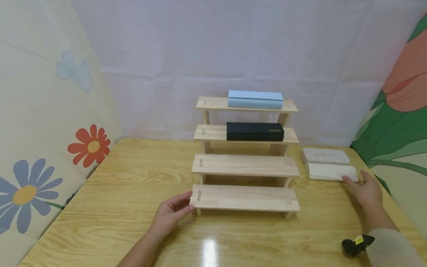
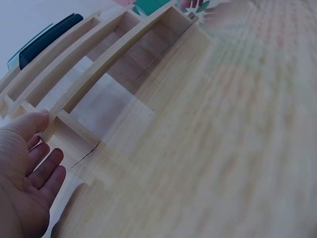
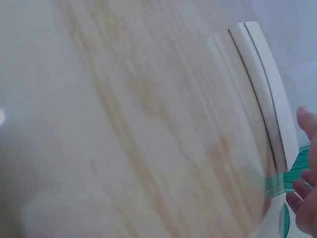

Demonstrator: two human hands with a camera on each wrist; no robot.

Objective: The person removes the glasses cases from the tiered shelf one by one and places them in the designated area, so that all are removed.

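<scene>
A pale wooden stepped display rack [image 1: 245,198] stands on the table with several shelves. My left hand [image 1: 170,214] holds the left end of its lowest shelf, thumb at the front corner and a fingertip at the back corner. The other fingers hang below the shelf in the left wrist view. On the right, my right hand [image 1: 367,191] is at the right end of a white glasses case [image 1: 328,171], thumb and fingers spread about that end. The right wrist view shows the fingers relaxed, not closed round the case; contact is hard to tell.
Behind the near white case lies another white case [image 1: 325,155]. A light blue case [image 1: 255,100] sits on the top shelf, a black case [image 1: 254,132] one shelf lower. A small black device with a yellow label [image 1: 358,244] is by the right sleeve. White cloth hangs behind the table.
</scene>
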